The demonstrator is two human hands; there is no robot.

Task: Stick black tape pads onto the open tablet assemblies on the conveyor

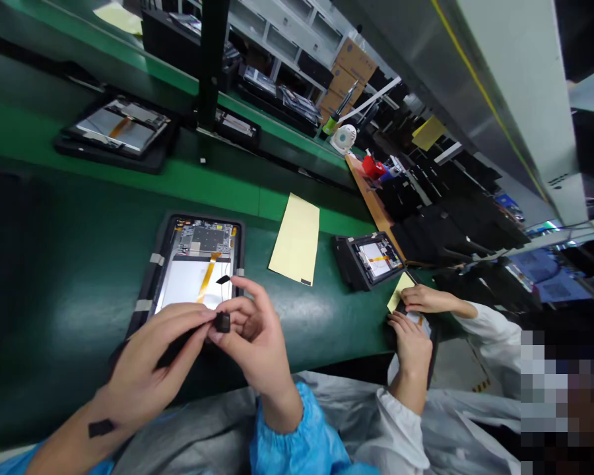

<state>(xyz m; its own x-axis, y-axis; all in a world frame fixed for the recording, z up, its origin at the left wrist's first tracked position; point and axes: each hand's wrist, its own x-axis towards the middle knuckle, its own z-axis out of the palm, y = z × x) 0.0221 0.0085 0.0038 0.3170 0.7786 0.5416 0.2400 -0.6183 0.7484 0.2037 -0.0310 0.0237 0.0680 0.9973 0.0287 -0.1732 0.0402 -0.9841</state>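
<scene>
My left hand (161,356) and my right hand (257,333) meet over the lower part of an opened tablet (193,264). Between their thumbs and fingers is a small black piece (222,322), pinched from both sides. A black strip (223,280) clings to the tip of my raised right index finger. Another black strip (101,428) is stuck on my left wrist. The tablet rests in a black frame with grey tape tabs; its circuit board, an orange ribbon cable (208,277) and a white area show. My hands hide its lower end.
A yellow sheet (297,239) lies right of the tablet. Farther right are another opened tablet (377,258) on a black block and a co-worker's hands (416,323) on a device. Another tablet (121,125) sits at the back left, near a dark post (212,66).
</scene>
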